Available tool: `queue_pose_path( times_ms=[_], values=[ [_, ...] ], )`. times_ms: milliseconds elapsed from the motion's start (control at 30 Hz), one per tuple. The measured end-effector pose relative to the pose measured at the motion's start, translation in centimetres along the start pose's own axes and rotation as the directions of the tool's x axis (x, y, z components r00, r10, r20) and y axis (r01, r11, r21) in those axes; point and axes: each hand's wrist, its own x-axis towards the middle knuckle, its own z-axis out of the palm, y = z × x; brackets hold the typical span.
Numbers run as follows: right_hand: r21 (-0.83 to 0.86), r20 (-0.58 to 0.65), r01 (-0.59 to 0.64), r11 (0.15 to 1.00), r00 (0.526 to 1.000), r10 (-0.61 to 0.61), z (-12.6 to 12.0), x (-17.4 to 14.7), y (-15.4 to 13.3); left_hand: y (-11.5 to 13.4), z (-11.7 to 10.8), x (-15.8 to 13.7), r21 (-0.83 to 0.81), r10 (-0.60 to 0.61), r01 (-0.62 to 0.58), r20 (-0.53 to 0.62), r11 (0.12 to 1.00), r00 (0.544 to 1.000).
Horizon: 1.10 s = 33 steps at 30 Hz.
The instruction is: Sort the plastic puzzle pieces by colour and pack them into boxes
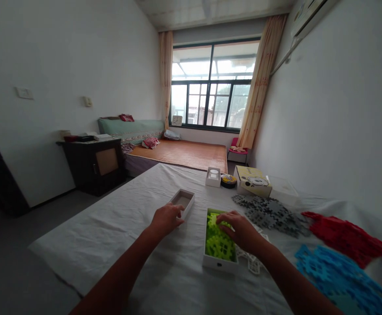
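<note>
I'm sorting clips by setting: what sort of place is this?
Probably a bedroom in a home: there is a bed with a green headboard, a dark bedside cabinet near it, and a window flanked by patterned curtains.

ok so you're bare-armed as far as your head cam shows, left forearm [128,264] and right forearm [286,267] both smooth and slim, tapering to narrow wrists [157,230], and your left hand [165,218] and right hand [239,229] are bare too, fingers [226,216] slender, nails too small to make out
</note>
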Motion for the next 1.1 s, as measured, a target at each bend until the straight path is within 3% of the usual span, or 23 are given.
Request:
queue_pose_path(
  times_ms=[133,267,400,500,567,633,700,800,867,967,1100],
  values=[
    [0.004,-0.170,-0.024,1.000,0.985,0.024,0.0,0.0,-0.8,0.1,-1.0,-0.1,0.001,-0.064,0.064,-0.038,0.998,0.997],
    [0.259,-0.309,-0.117,0.959,0.930,0.197,0.0,0.5,-2.1,0.5,-3.2,-0.8,-0.216,-0.060,0.012,-0.217,0.976,0.974],
    [0.587,-0.340,-0.191,0.787,0.824,0.453,-0.3,1.4,-3.0,2.7,-5.1,-2.1,-0.592,-0.141,-0.100,-0.348,0.800,0.927],
    [0.748,-0.325,-0.185,0.638,0.736,0.594,-0.5,1.7,-4.1,5.4,-6.0,-3.3,-0.744,-0.199,-0.211,-0.420,0.633,0.885],
    [0.813,-0.247,-0.163,0.559,0.773,0.584,-0.9,1.7,-5.2,7.5,-6.2,-3.9,-0.809,-0.229,-0.259,-0.429,0.528,0.874],
    [0.829,-0.188,-0.126,0.545,0.855,0.483,-1.6,1.6,-6.3,9.5,-5.7,-4.5,-0.870,-0.225,-0.268,-0.383,0.414,0.896],
    [0.800,-0.187,-0.086,0.594,0.905,0.382,-2.6,1.5,-6.9,10.8,-4.7,-4.8,-0.921,-0.194,-0.245,-0.311,0.302,0.930],
    [0.702,-0.178,-0.164,0.693,0.902,0.394,-4.4,1.4,-6.4,10.5,-2.9,-4.5,-0.951,-0.088,-0.214,-0.238,0.222,0.967],
    [0.556,-0.104,-0.306,0.773,0.897,0.430,-5.4,1.2,-5.3,8.4,-2.0,-3.5,-0.938,-0.017,-0.209,-0.222,0.275,0.975],
    [0.166,0.021,-0.446,0.879,0.893,0.449,-5.5,1.0,-3.7,4.0,-1.3,-1.1,-0.885,-0.081,-0.176,-0.232,0.430,0.969],
    [-0.286,0.078,-0.476,0.832,0.853,0.516,-3.6,1.8,-3.4,1.0,-0.2,1.8,-0.829,-0.126,-0.088,-0.187,0.552,0.974]
  ],
)
